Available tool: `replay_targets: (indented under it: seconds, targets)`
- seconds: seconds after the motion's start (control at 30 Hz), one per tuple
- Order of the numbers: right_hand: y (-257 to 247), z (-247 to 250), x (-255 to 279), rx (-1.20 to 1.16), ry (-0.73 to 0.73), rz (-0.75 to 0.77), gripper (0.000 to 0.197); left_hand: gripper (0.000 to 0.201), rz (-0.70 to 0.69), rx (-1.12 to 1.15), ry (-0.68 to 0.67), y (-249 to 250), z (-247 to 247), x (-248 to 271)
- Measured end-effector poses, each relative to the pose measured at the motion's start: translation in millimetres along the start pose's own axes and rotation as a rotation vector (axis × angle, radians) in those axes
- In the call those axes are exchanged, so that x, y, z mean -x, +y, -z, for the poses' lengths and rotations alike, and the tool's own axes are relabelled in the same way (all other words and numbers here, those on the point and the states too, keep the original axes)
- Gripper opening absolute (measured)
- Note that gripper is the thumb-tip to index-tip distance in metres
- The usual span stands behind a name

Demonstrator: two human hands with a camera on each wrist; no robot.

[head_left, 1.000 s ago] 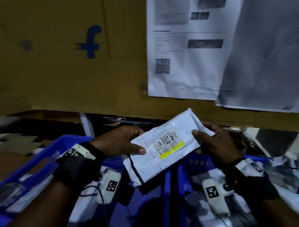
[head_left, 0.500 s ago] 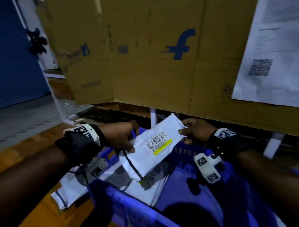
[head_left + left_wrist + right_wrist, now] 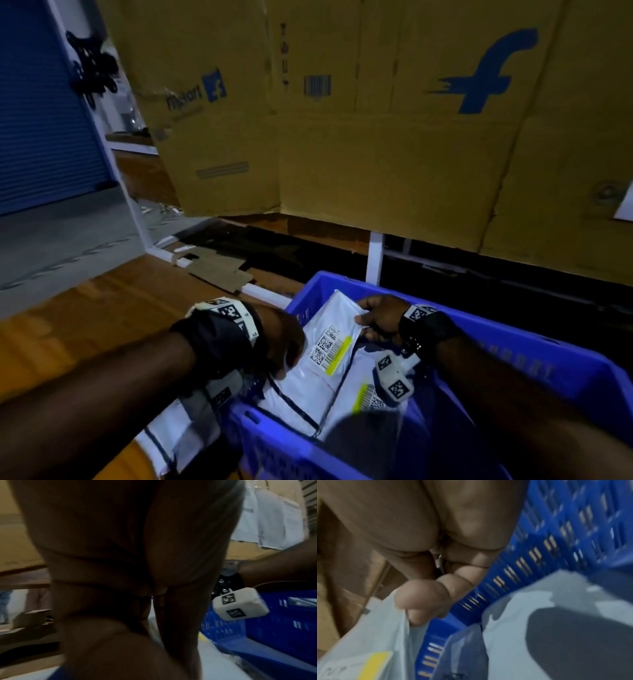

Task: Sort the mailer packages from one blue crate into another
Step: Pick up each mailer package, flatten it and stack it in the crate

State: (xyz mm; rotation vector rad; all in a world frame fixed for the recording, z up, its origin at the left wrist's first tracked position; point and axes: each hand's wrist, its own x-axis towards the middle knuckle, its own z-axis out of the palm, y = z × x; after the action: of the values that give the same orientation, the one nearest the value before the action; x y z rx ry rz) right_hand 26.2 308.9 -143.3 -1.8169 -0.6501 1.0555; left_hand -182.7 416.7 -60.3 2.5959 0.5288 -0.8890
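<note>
A white mailer package point(image 3: 329, 346) with a barcode label and yellow strip sits low inside the blue crate point(image 3: 513, 346), held at both ends. My left hand point(image 3: 284, 346) grips its near left edge, and my right hand point(image 3: 376, 318) pinches its far right corner. The right wrist view shows my thumb and fingers point(image 3: 423, 601) pinching the white mailer point(image 3: 368, 642) against the blue crate wall point(image 3: 539, 554). Other white mailers point(image 3: 363, 401) lie beneath it in the crate. My left palm fills the left wrist view, where the blue crate point(image 3: 274, 622) shows at the right.
A large brown cardboard sheet point(image 3: 376, 137) with blue logos stands behind the crate. Another white mailer point(image 3: 178, 431) lies on the wooden surface point(image 3: 85, 325) left of the crate. Cardboard scraps point(image 3: 219, 270) lie at the back, and a blue shutter point(image 3: 44, 102) is far left.
Both hands have carried the mailer leftward and down, from above the crates into the blue crate, where it now lies on the other mailers. The head view swung left.
</note>
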Motion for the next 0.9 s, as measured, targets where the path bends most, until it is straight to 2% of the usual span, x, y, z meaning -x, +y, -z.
replay_targets:
  seconds: [0.07,0.23,0.33,0.4,0.47,0.53,0.57,0.6,0.67,0.7,0.77,0.83,0.9]
  targets:
    - [7,-7,-9,-0.013,-0.017,-0.036,0.016,0.027,0.014,0.007,-0.061,-4,-4,-6]
    - [18,-23,-22,-0.039,-0.032,-0.103,0.018,0.026,-0.026,-0.095,-0.112,-6,-8,-16]
    - [14,-30,-18,-0.026,-0.013,-0.080,0.013,0.040,-0.072,-0.205,-0.084,1,-8,-15]
    - [11,-29,-21,0.072,0.034,-0.038,0.011,0.044,-0.093,-0.269,-0.081,8,-8,-12]
    - [6,-24,-23,0.432,0.051,0.074,0.017,0.045,-0.108,-0.320,-0.090,14,-8,-7]
    - [-2,-23,-18,0.931,0.087,0.192,0.046,0.046,-0.074,-0.355,-0.095,18,-8,-2]
    - [-6,-25,-12,1.104,0.089,0.261,0.061,0.047,-0.060,-0.353,-0.088,17,-9,-1]
    - [-10,-31,-3,1.185,0.047,0.320,0.072,0.047,-0.059,-0.359,-0.072,15,-10,-1]
    - [-9,-50,14,1.260,-0.105,0.425,0.082,0.044,-0.087,-0.402,-0.029,11,-13,0]
    - [-2,-59,14,1.298,-0.184,0.442,0.082,0.042,-0.109,-0.427,-0.028,11,-14,1]
    - [6,-79,18,1.391,-0.235,0.433,0.065,0.040,-0.148,-0.474,-0.061,9,-15,0]
    - [11,-98,23,1.293,-0.263,0.288,0.046,0.040,-0.157,-0.500,-0.108,6,-16,-1]
    - [21,-118,21,1.253,-0.286,0.203,0.042,0.037,-0.152,-0.429,-0.132,1,-15,-3]
